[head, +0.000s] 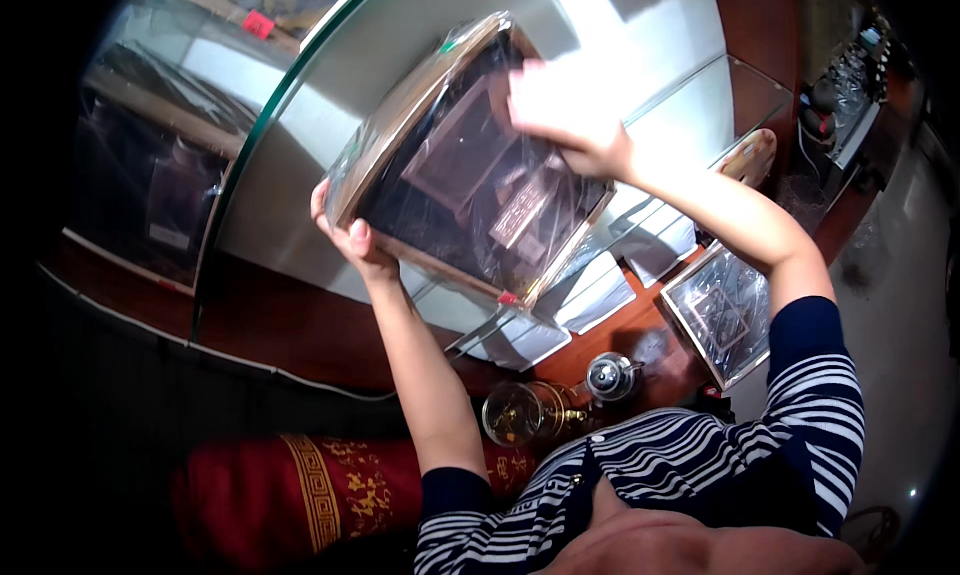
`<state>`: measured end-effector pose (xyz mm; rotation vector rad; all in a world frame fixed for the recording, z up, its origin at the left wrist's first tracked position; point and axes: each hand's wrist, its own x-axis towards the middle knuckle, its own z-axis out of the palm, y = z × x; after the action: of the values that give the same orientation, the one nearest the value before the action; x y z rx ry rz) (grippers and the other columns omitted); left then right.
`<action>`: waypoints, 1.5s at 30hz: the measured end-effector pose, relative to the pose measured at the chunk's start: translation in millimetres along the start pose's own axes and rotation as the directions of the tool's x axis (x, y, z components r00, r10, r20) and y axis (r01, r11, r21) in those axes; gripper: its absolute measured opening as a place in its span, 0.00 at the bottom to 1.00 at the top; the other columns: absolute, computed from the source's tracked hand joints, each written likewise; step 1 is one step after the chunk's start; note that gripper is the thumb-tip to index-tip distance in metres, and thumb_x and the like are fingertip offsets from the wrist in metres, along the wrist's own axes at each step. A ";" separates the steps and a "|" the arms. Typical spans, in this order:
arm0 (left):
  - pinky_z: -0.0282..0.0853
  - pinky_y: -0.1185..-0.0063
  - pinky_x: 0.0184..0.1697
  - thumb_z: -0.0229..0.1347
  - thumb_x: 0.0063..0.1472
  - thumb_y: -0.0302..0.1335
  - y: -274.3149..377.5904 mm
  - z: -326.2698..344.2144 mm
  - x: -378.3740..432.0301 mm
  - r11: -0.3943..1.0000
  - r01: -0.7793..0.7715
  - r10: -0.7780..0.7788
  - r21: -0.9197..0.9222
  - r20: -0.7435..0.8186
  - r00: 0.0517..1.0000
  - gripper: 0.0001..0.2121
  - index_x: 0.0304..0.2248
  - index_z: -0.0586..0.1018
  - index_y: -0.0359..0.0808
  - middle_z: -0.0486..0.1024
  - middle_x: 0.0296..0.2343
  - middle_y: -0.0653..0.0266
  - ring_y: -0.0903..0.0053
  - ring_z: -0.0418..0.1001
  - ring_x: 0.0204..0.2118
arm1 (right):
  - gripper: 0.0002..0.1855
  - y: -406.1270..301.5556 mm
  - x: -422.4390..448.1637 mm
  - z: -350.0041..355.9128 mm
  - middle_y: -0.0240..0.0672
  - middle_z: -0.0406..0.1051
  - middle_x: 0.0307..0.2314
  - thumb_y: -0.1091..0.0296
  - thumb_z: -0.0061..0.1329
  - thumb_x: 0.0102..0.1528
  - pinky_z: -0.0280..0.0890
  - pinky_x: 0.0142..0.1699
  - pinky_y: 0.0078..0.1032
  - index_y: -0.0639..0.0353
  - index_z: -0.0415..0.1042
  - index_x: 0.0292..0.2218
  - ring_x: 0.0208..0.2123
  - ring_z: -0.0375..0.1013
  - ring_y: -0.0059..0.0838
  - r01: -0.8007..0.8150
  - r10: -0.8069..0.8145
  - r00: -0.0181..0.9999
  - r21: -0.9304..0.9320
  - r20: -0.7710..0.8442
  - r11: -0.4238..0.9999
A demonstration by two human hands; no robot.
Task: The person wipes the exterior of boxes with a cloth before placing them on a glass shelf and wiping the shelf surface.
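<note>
A plastic-wrapped box [457,170] with a wooden frame is held up, tilted, before a glass shelf. Its dark inside shows through the front, with a pinkish rectangular panel and a smaller plate bearing writing. My left hand [356,233] grips the lower left corner, its thumb on the front edge and fingers around the side. My right hand [574,121] is over the right side of the box, washed out by strong light and blurred. Its fingers are hard to make out, and whether it touches the wrap I cannot tell.
More wrapped boxes [142,192] stand behind a glass edge [274,113] at left. A glass shelf [675,94] runs behind my right arm. Below are a glass teapot [609,378], a glass vessel [514,413], another wrapped framed box [724,312] and a red cloth-covered object [247,492].
</note>
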<state>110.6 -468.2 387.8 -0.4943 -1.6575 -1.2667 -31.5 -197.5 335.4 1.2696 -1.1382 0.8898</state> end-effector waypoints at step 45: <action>0.66 0.81 0.46 0.52 0.60 0.44 76.8 -11.8 103.5 0.998 0.046 -0.063 0.043 0.766 0.639 0.24 0.50 0.72 0.35 0.74 0.43 0.59 0.76 0.73 0.41 | 0.18 -158.8 74.9 171.9 0.43 0.73 0.31 0.60 0.44 0.46 0.56 0.54 0.37 0.61 0.77 0.34 0.45 0.66 0.43 0.591 0.069 0.471 -0.373 0.879 0.715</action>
<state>127.4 -472.6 516.0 -1.0968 -2.4046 -1.1365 114.1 -394.1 358.1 1.2246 -1.7220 -0.5514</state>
